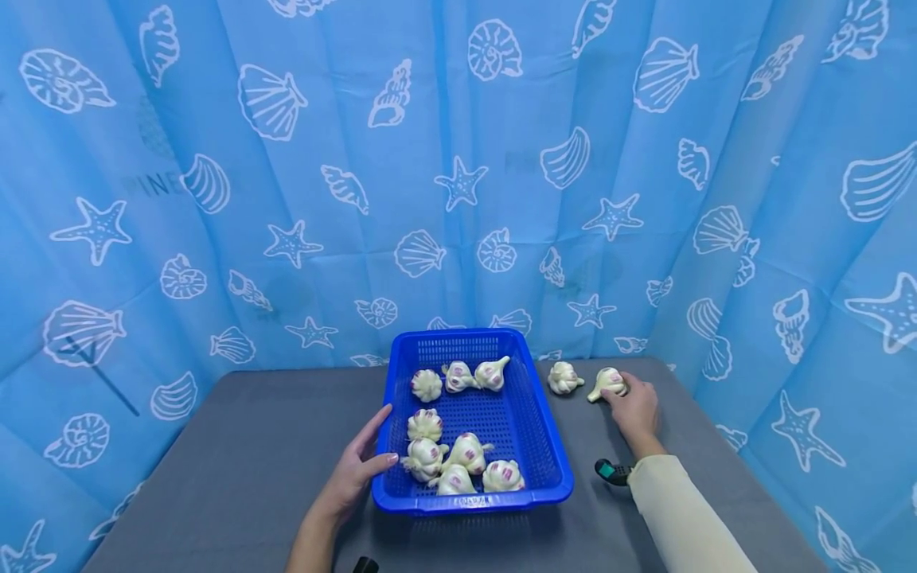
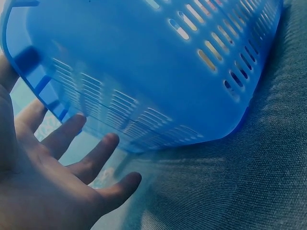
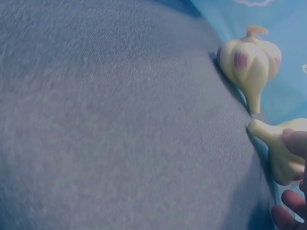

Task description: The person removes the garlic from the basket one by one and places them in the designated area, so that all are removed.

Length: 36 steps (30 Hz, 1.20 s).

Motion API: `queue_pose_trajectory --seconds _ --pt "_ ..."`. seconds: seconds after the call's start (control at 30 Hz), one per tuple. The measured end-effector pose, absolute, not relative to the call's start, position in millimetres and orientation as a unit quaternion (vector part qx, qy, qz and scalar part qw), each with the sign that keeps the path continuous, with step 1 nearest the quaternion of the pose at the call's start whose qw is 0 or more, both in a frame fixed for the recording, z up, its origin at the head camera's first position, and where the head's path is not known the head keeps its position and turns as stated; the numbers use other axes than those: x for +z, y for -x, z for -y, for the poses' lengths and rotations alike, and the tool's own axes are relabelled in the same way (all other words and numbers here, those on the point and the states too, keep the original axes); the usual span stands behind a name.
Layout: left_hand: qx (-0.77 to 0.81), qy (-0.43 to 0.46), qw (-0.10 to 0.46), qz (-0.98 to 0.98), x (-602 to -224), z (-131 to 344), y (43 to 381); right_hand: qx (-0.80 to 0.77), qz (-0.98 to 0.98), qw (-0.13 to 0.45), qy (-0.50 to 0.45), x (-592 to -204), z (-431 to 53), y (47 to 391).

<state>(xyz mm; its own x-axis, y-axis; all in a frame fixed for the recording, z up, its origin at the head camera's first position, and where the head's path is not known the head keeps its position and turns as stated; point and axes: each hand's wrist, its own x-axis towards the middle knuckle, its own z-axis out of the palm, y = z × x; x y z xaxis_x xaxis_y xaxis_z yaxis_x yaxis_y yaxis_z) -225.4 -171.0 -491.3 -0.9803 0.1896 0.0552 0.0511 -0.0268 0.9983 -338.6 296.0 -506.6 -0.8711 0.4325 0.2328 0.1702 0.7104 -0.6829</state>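
Observation:
A blue plastic basket (image 1: 548, 446) sits mid-table with several white, purple-marked garlic bulbs (image 1: 466, 454) inside. At its left side, my left hand (image 1: 351, 469) holds the rim, thumb over the edge. The left wrist view shows the other fingers (image 2: 98, 158) spread beside the basket's outer wall (image 2: 144, 72). On the table right of the basket, my right hand (image 1: 636, 406) holds a garlic bulb (image 1: 609, 382) between thumb and fingers. Another garlic bulb (image 1: 563, 378) lies just left of it. In the right wrist view, the gripped bulb (image 3: 273, 143) is partly hidden by the hand.
Grey cloth covers the table (image 1: 236, 469). A blue curtain (image 1: 458, 199) with white shell prints hangs behind and along the sides. Near the right wrist is a black strap device (image 1: 612, 471); part of another black object (image 1: 365, 565) shows at the bottom edge.

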Motion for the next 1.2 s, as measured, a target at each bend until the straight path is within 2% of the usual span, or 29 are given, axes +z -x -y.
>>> queue_pose_trajectory --seconds 0.83,1.2 --pt "0.712 -0.097 0.048 -0.693 -492.8 172.1 225.3 0.406 0.867 0.221 0.189 -508.0 -291.0 341.8" --pt "0.714 -0.097 0.044 -0.692 -492.9 171.4 225.8 0.43 0.864 0.196 0.176 -508.5 -289.7 344.7"
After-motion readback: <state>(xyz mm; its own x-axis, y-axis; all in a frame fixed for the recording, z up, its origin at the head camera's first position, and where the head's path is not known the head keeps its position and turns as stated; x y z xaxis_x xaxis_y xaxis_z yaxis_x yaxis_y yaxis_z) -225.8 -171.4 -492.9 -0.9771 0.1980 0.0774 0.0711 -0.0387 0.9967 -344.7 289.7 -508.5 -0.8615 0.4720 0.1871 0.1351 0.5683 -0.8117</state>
